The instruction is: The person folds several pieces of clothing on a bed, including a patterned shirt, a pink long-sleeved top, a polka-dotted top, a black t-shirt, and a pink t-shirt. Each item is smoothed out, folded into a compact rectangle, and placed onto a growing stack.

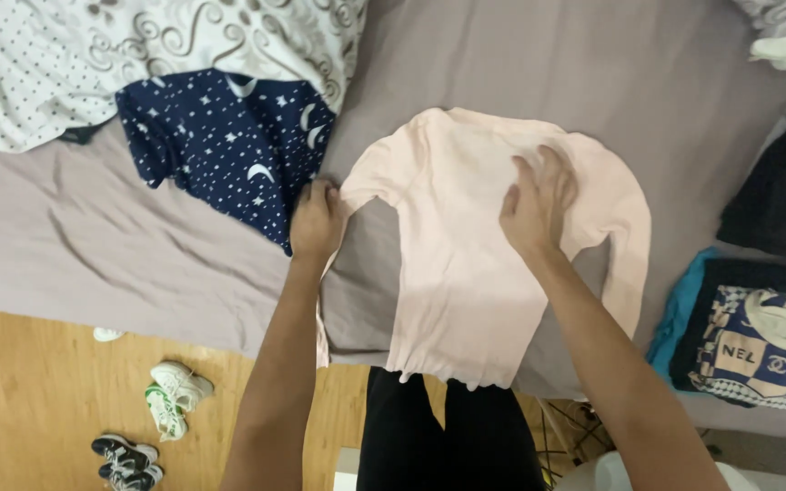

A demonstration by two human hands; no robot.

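no packages, labels, signs, screens visible

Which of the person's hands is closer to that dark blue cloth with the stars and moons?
Left. The left hand lies at the navy starry cloth, right by its lower edge. The right hand rests flat on the pink top, well away.

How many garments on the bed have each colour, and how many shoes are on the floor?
Pale pink top: 1
Navy star-print garment: 1
Black garment: 1
Checked blue-and-cream garment: 1
Shoes, white pair and dark pair: 4
Total: 8
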